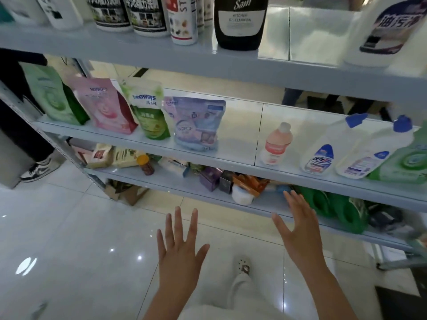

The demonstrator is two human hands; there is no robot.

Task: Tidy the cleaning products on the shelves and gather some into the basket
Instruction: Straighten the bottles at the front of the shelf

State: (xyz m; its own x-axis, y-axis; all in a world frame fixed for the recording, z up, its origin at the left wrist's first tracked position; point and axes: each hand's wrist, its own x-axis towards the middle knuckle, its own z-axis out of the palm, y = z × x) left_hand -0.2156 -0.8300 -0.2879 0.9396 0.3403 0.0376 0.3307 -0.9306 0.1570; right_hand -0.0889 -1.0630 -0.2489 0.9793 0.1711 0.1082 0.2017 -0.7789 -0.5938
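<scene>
- Hovering both hands in front of the lower shelf (184, 184): left hand (182, 248) and right hand (299, 229) have fingers spread flat and grip nothing.
- Right hand is nearer the shelf. Its fingertips overlap the shelf edge in view, beside the green jugs (335, 209). Can't tell if they touch.
- Middle shelf (240, 135) looks mostly tidy.
- At its left, four pouches stand upright in a row: green pouch (53, 95), pink pouch (106, 107), seaways pouch (150, 112), lilac pouch (196, 123).
- Mid-shelf is a bare gap. Right of it, all upright and close together: pink bottle (276, 144), white bottles (323, 148) with blue caps, green bottle (406, 158).
- Top shelf (300, 38): bottles upright along the front, incl. black bottle (240, 21), with a white jug (388, 31) at far right and a gap between those two.
- Lower shelf is the mess: cartons, jar (145, 165), purple box (209, 179), orange packet (251, 181) and white roll (242, 195) are jumbled, some tipped.
- Basket: can't identify it. A metal frame (397, 262) at the right edge might belong to it, unclear. Nothing visibly gathered.
- Judgement: early-to-mid. The upper two shelves need little. What's left is sorting the lower shelf plus the whole basket step.
</scene>
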